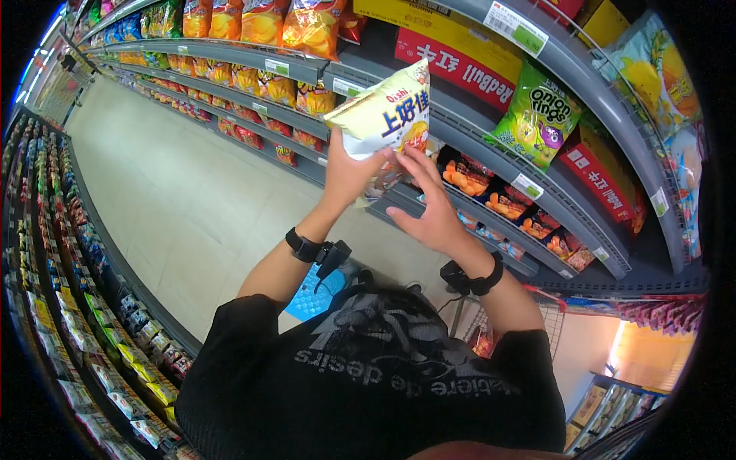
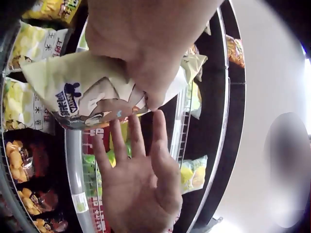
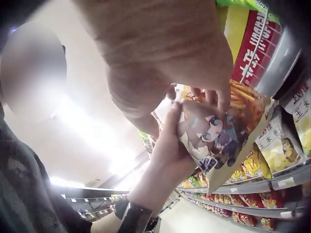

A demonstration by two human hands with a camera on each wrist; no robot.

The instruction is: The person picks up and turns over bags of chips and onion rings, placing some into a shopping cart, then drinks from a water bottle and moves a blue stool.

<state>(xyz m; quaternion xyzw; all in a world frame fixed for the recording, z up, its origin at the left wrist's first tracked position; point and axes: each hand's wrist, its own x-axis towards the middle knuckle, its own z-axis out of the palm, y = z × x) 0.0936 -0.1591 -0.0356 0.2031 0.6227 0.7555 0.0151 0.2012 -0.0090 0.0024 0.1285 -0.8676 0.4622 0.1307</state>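
Note:
A pale yellow and white Oishi snack bag point(image 1: 391, 107) is held up in front of the shelves, its cartoon character point(image 3: 211, 128) showing in the right wrist view. My left hand point(image 1: 349, 172) grips the bag's lower side, thumb across the front. Close beside it is my right hand point(image 1: 435, 215), its fairly straight fingertips at the bag's lower front. In the left wrist view the right palm point(image 2: 138, 189) faces the camera with the fingers spread. The left hand point(image 2: 141, 43) covers part of the bag point(image 2: 97, 87) there.
Shelves point(image 1: 491, 165) curve round the front and right, with red Red Bull cartons point(image 1: 456, 69), a green Onion Rings bag point(image 1: 537, 113) and orange snack bags point(image 1: 314, 27). Another packed shelf point(image 1: 100, 307) lines the left of the pale aisle floor point(image 1: 169, 169). A wire cart point(image 1: 548, 318) stands at the right.

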